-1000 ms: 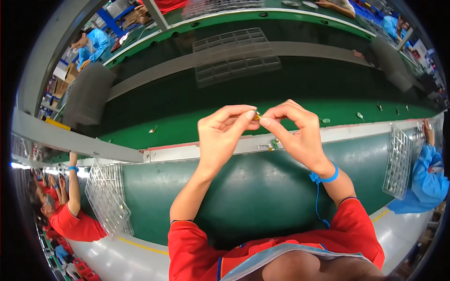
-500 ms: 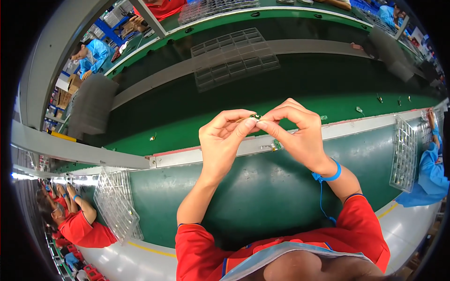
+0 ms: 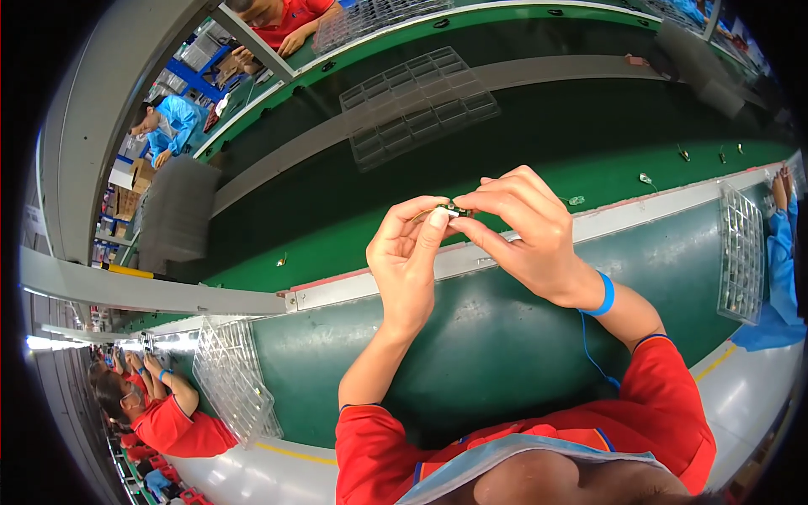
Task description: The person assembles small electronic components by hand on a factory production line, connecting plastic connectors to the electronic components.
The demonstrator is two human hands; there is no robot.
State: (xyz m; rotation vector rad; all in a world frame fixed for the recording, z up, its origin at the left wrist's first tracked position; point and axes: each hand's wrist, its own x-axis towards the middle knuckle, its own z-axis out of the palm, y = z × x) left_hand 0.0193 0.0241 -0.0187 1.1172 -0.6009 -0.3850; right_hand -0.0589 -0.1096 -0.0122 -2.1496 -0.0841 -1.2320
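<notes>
"Smooth green worktop [image 3: 488,337] nearest; and the fingers?"
"Left hand [image 3: 406,268] and right hand [image 3: 530,242] pinch a tiny green-and-white part [image 3: 454,210], twelve o'clock; more of it shows than a second ago."
"Beyond?"
"Green belt [image 3: 324,263], clear gridded tray [image 3: 421,108], twelve; red-shirted worker [image 3: 295,17], eleven."

Taking the small part [image 3: 454,210] pinched between both hands as the dial's centre, the left hand [image 3: 404,268] is at 7 o'clock, the right hand [image 3: 540,244] at 4. The bench [image 3: 480,345] spreads at 6 o'clock; a rail [image 3: 345,288] runs along its far edge, the belt [image 3: 555,126] beyond. On the belt, loose parts [image 3: 645,179] lie between 2 and 3 o'clock, a single part [image 3: 281,262] between 8 and 9. Stacked trays [image 3: 231,379] are at 8 o'clock, a co-worker [image 3: 181,425] behind them; another tray [image 3: 741,252] is at 3.
</notes>
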